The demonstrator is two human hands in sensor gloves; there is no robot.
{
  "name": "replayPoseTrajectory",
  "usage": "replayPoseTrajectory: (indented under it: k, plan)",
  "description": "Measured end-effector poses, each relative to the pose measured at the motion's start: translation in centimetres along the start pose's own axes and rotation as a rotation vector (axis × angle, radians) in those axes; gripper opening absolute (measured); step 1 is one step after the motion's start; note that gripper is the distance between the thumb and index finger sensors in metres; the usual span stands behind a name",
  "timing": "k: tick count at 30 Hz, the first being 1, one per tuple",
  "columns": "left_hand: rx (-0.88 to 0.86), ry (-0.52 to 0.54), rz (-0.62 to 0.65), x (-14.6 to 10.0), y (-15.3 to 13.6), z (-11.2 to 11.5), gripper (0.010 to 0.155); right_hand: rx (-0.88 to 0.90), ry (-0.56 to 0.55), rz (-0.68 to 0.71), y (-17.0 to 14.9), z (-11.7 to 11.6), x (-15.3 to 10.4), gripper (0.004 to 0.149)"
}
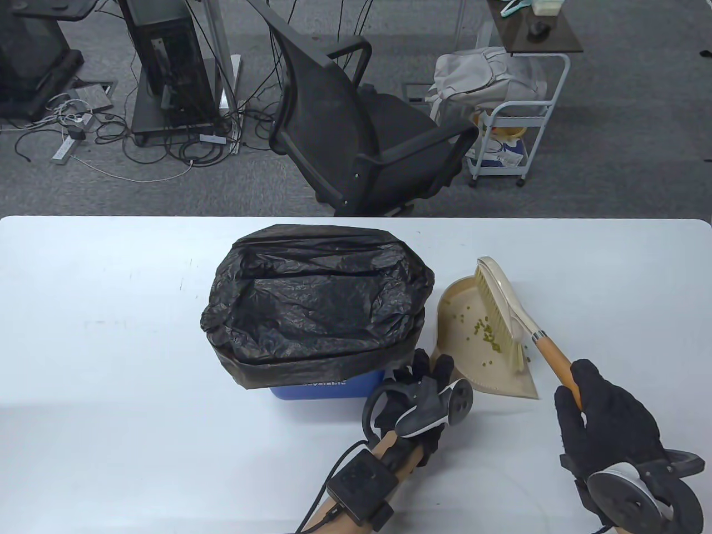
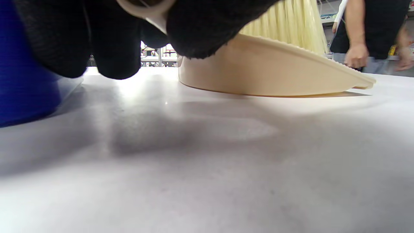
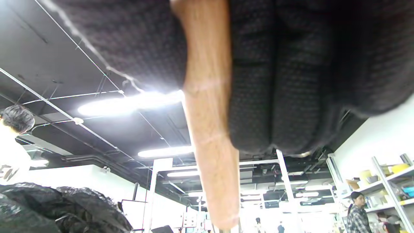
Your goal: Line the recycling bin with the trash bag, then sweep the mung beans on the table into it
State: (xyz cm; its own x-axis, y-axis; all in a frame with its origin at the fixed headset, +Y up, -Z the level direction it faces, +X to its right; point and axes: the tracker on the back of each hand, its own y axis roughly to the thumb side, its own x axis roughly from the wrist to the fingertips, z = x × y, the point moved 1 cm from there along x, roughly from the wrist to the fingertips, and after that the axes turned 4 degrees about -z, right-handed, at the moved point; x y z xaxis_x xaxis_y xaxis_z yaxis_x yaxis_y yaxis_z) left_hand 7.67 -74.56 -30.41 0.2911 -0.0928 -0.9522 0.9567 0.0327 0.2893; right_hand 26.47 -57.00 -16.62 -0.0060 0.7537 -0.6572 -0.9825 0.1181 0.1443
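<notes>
Table view: your right hand (image 1: 603, 414) grips the brush (image 1: 509, 311) handle at 4 o'clock, bristles among mung beans (image 1: 488, 334) in the dustpan (image 1: 473, 345); your left hand (image 1: 420, 392) holds the dustpan handle, the bag-lined bin (image 1: 314, 311) at its 10 o'clock. Left wrist view: fingers (image 2: 110, 42) curl on that handle, blue bin wall (image 2: 22, 77) left. Right wrist view: fingers (image 3: 284, 81) wrap the wooden handle (image 3: 210, 113)

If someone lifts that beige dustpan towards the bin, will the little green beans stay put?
Probably not for long. The mung beans look small and round, so they would likely roll once the dustpan tilts. Its tray looks smooth, offering little grip. The brush resting in it might hold some back.
</notes>
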Motion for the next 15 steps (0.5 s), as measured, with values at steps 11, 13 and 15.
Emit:
replayPoseTrajectory:
  k: [11, 13, 15]
  plan:
    - [0.003, -0.022, -0.022, -0.1, 0.2, 0.0, 0.071, -0.143, 0.091, -0.005, -1.0, -2.7, -1.0, 0.054]
    - [0.016, -0.023, -0.025, -0.2, 0.3, 0.0, 0.071, -0.101, 0.092, -0.027, -1.0, -2.6, -1.1, 0.053]
    - [0.022, -0.019, -0.029, -0.2, 0.5, 0.1, 0.071, -0.053, 0.087, -0.040, -1.0, -2.3, -1.1, 0.054]
